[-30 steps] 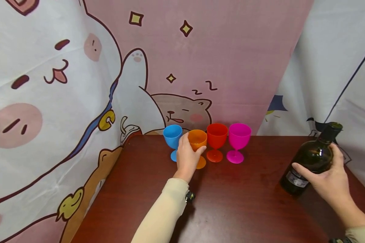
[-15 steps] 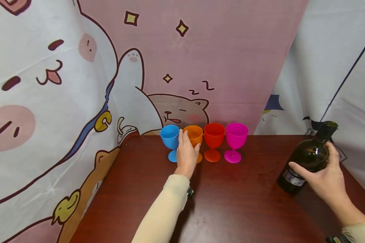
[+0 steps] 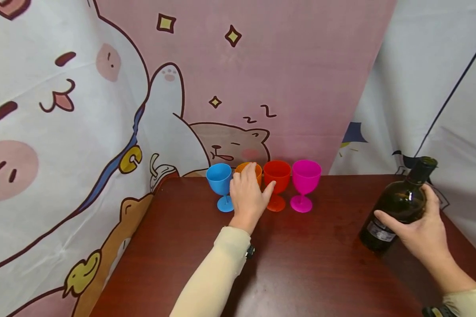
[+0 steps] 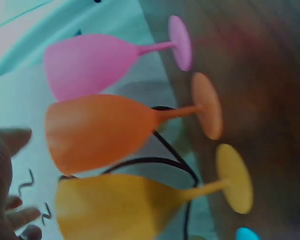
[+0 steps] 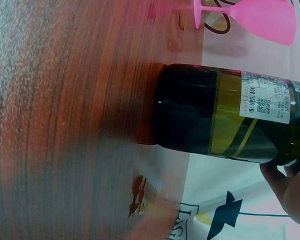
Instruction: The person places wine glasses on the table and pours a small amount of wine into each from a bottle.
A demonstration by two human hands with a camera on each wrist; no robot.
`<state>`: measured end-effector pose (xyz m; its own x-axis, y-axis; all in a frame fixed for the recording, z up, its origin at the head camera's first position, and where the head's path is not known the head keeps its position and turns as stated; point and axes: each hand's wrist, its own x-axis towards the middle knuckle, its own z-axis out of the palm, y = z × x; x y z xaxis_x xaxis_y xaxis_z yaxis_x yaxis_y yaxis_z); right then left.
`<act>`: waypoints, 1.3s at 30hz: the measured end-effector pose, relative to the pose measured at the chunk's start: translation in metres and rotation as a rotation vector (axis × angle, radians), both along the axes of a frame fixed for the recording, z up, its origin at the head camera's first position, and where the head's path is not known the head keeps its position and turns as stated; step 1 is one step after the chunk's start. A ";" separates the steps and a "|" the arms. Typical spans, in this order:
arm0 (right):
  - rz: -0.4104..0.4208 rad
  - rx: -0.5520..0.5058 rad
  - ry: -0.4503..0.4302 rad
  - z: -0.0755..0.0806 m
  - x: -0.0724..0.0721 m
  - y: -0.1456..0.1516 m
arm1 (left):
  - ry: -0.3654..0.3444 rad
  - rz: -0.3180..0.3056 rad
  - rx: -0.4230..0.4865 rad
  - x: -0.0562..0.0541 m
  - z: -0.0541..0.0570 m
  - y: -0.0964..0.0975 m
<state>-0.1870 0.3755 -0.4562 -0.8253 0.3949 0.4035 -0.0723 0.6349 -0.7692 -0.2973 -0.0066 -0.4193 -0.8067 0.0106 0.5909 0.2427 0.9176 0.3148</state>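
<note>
My left hand (image 3: pixel 247 196), fingers spread, hovers in front of the orange goblet (image 3: pixel 259 175) and hides most of it in the head view. The left wrist view shows that goblet, yellower there, standing apart from the fingers (image 4: pixel 15 142). To its left stands a blue goblet (image 3: pixel 219 178); to its right are a red goblet (image 3: pixel 277 176) and a magenta goblet (image 3: pixel 306 177), all upright in a row. At the right, my right hand (image 3: pixel 422 233) grips a dark green wine bottle (image 3: pixel 398 198) round its body, its base at the tabletop. A white label (image 5: pixel 265 97) shows on the bottle.
The reddish-brown wooden table (image 3: pixel 309 268) ends just behind the goblets. Close behind it hangs a pink and white cartoon cloth (image 3: pixel 301 79), which also runs along the left side. White cloth (image 3: pixel 440 88) hangs at the right.
The orange goblet has moved back into line with the other goblets. My left hand has let go of it and spread its fingers. My right hand keeps its hold on the bottle.
</note>
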 end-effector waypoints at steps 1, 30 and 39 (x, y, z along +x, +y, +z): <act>-0.001 -0.002 0.002 0.001 0.000 0.000 | 0.018 -0.015 -0.027 -0.001 0.004 0.003; 0.005 -0.010 0.013 -0.001 0.002 0.002 | -0.205 -0.121 -0.380 -0.017 0.019 0.032; 0.013 -0.012 0.005 0.000 0.002 0.001 | -0.196 -0.299 -0.167 0.041 0.005 0.009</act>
